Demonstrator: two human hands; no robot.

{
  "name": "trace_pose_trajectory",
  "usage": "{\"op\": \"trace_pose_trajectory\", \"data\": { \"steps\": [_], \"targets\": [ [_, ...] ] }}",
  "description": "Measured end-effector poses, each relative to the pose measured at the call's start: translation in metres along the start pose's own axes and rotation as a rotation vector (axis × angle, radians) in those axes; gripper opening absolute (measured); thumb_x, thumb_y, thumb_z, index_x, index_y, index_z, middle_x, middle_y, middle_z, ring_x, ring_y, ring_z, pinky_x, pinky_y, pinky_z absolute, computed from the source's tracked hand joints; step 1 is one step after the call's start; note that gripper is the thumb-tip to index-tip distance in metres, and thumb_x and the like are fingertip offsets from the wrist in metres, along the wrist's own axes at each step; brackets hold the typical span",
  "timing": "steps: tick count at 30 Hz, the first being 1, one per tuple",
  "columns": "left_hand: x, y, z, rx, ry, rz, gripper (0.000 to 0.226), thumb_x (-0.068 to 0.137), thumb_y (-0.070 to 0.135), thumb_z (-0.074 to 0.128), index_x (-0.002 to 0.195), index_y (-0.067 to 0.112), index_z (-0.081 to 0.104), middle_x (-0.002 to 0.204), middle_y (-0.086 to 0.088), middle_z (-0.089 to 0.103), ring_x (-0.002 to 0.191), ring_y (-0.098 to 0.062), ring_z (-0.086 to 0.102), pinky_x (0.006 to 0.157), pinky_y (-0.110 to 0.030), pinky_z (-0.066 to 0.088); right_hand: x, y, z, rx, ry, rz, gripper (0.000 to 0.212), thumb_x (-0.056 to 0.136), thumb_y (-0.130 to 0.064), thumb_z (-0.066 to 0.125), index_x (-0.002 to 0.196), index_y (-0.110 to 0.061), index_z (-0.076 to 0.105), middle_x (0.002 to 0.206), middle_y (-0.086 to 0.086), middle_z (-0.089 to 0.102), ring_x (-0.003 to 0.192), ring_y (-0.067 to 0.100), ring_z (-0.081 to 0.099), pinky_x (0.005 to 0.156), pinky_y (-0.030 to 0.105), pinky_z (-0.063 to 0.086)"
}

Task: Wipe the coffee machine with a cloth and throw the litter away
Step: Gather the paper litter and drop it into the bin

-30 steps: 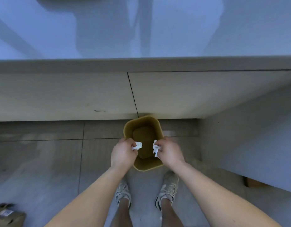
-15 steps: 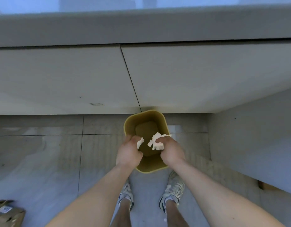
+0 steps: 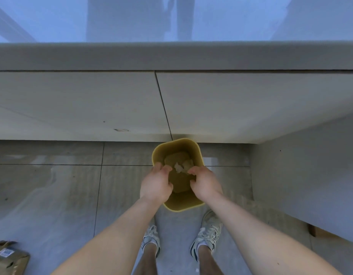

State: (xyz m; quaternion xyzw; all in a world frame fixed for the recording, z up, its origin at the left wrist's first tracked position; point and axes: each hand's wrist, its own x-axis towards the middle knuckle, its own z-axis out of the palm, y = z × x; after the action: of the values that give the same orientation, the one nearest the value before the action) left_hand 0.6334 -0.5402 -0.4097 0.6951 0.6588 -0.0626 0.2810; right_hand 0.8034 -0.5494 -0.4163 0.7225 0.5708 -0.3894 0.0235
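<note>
A yellow waste bin (image 3: 197, 150) stands on the tiled floor against the cabinet front, right before my feet. Crumpled white paper litter (image 3: 179, 167) lies inside it near the bottom, with a second piece (image 3: 188, 163) beside it. My left hand (image 3: 156, 185) hovers over the bin's left rim, fingers loosely apart and holding nothing. My right hand (image 3: 206, 184) hovers over the right rim, also with nothing in it. The coffee machine and the cloth are out of view.
A pale counter edge (image 3: 171, 56) and two cabinet doors (image 3: 231, 104) rise just behind the bin. A light panel (image 3: 310, 175) closes off the right side. A brown cardboard box (image 3: 7, 259) sits on the floor at the lower left. My two sneakers (image 3: 208, 233) stand behind the bin.
Both hands held crumpled white paper over the bin; they have let go and the pieces now lie inside the bin. The hands stay above the rim.
</note>
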Motion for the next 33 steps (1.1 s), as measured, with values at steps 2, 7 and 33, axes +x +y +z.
{"op": "trace_pose_trajectory", "data": {
  "steps": [2,7,33],
  "targets": [
    [-0.003,0.003,-0.009,0.011,0.007,0.012,0.044,0.084,0.021,0.066,0.126,0.027,0.053,0.121,0.001,0.052,0.087,-0.017,0.06,0.064,-0.026,0.051,-0.004,-0.004,-0.006,0.001,0.009,-0.02,0.036,0.092,-0.022,0.057,0.125,-0.035,0.058,0.129,-0.007,0.061,0.104,0.02,0.064,0.083,0.034,0.058],
    [-0.027,0.01,-0.045,0.014,0.053,0.037,0.045,0.082,0.022,0.069,0.123,0.029,0.055,0.116,0.004,0.056,0.085,-0.012,0.059,0.063,-0.02,0.043,-0.027,-0.019,-0.039,-0.003,0.05,-0.07,0.031,0.09,-0.025,0.058,0.119,-0.035,0.06,0.121,-0.008,0.061,0.097,0.016,0.064,0.078,0.032,0.059],
    [-0.126,0.121,-0.306,0.052,0.358,0.115,0.041,0.088,0.019,0.057,0.128,0.023,0.053,0.119,-0.001,0.054,0.096,-0.017,0.055,0.076,-0.026,0.044,-0.169,-0.113,-0.28,-0.105,0.245,-0.338,0.042,0.089,-0.021,0.057,0.129,-0.03,0.056,0.129,-0.005,0.057,0.116,0.017,0.056,0.09,0.029,0.05]
  ]
}}
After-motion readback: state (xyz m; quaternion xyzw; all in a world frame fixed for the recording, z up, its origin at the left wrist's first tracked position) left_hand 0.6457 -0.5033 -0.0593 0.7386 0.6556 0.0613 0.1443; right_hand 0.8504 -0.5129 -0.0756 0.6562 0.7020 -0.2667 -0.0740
